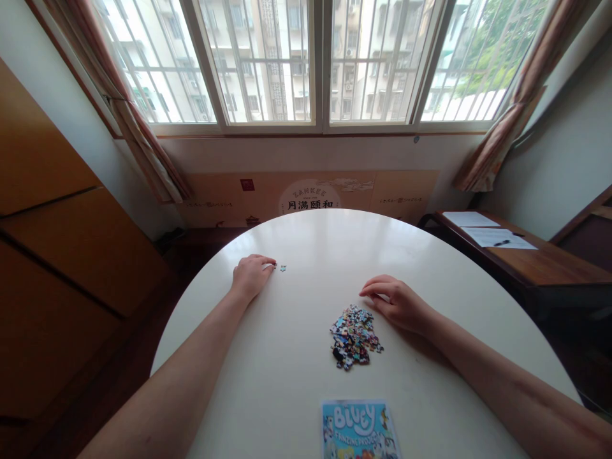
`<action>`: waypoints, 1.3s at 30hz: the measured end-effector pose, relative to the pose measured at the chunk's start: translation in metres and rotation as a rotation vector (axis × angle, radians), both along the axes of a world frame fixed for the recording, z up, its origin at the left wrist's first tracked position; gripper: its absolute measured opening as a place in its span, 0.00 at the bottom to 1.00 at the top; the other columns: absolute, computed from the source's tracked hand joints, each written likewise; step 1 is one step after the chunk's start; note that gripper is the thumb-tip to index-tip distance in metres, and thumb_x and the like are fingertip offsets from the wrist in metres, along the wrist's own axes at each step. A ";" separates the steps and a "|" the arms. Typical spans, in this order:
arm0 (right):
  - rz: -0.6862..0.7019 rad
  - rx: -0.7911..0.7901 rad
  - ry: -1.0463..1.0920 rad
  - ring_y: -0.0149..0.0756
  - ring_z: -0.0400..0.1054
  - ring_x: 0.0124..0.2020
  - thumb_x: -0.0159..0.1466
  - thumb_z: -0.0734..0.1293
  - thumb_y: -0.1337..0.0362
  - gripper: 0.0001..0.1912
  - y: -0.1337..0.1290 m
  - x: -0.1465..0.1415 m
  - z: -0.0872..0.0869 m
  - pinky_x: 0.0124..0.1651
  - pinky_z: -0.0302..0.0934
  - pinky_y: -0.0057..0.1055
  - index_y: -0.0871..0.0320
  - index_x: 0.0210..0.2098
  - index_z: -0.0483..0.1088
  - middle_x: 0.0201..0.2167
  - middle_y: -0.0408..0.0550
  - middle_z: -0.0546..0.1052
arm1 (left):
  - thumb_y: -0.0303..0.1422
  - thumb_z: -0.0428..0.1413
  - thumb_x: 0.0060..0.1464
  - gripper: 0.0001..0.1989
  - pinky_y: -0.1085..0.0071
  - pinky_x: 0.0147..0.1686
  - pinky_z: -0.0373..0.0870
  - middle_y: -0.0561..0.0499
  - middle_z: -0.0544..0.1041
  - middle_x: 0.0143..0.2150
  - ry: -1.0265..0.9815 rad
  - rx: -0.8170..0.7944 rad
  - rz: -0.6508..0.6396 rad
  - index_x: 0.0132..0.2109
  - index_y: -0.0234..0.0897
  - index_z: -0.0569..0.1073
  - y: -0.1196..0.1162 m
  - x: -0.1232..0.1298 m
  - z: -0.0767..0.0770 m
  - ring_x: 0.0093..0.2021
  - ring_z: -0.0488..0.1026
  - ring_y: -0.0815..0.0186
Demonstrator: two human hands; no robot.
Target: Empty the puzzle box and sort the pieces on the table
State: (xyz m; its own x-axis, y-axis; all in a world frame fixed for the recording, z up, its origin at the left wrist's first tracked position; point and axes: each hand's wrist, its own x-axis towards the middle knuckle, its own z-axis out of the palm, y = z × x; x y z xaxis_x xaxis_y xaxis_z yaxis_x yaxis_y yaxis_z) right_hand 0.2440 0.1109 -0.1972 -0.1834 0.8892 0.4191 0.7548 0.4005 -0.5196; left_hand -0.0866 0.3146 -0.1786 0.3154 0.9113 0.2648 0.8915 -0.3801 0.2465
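Observation:
A pile of small, many-coloured puzzle pieces (354, 338) lies on the white round table (296, 370). At the left, my left hand (252, 275) rests on the tabletop, its fingertips on a small piece they partly cover. Just right of those fingertips lies one light-blue piece (283, 268). My right hand (394, 299) is at the upper right edge of the pile, fingers bent and slightly apart, with nothing visible in them. Nearest to me lies a blue picture card (358, 428) with "Bluey" lettering, cut off by the lower frame edge.
Beyond the table are a printed board (406, 191) and barred windows. On the right, a wooden side table (564, 261) holds papers (497, 238) and a dark pen. A wooden cabinet (57, 255) stands at the left.

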 end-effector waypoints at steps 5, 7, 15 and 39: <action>0.000 -0.006 0.004 0.35 0.72 0.46 0.64 0.63 0.70 0.12 0.000 0.000 0.000 0.53 0.67 0.35 0.54 0.40 0.79 0.43 0.49 0.78 | 0.36 0.55 0.59 0.14 0.59 0.55 0.68 0.50 0.77 0.53 -0.005 -0.002 -0.005 0.48 0.46 0.81 0.001 -0.003 0.000 0.54 0.71 0.53; 0.002 -0.009 0.001 0.36 0.72 0.46 0.64 0.63 0.70 0.12 0.000 0.000 0.000 0.53 0.67 0.36 0.54 0.40 0.79 0.43 0.49 0.78 | 0.37 0.55 0.60 0.14 0.60 0.56 0.68 0.49 0.77 0.54 -0.014 0.008 -0.006 0.50 0.45 0.80 0.000 -0.002 0.000 0.54 0.71 0.53; 0.010 -0.001 0.002 0.36 0.72 0.45 0.65 0.63 0.70 0.12 0.000 -0.001 0.001 0.52 0.67 0.35 0.55 0.40 0.79 0.43 0.50 0.78 | 0.40 0.57 0.59 0.13 0.53 0.60 0.64 0.46 0.72 0.60 0.038 0.096 -0.105 0.49 0.48 0.81 -0.012 0.014 -0.003 0.60 0.67 0.50; 0.001 -0.029 0.011 0.36 0.71 0.46 0.65 0.63 0.69 0.12 0.000 -0.001 0.000 0.53 0.67 0.36 0.55 0.40 0.79 0.43 0.50 0.77 | 0.39 0.56 0.59 0.14 0.57 0.62 0.62 0.49 0.73 0.60 -0.045 0.048 -0.036 0.50 0.48 0.81 0.007 -0.006 -0.004 0.61 0.67 0.53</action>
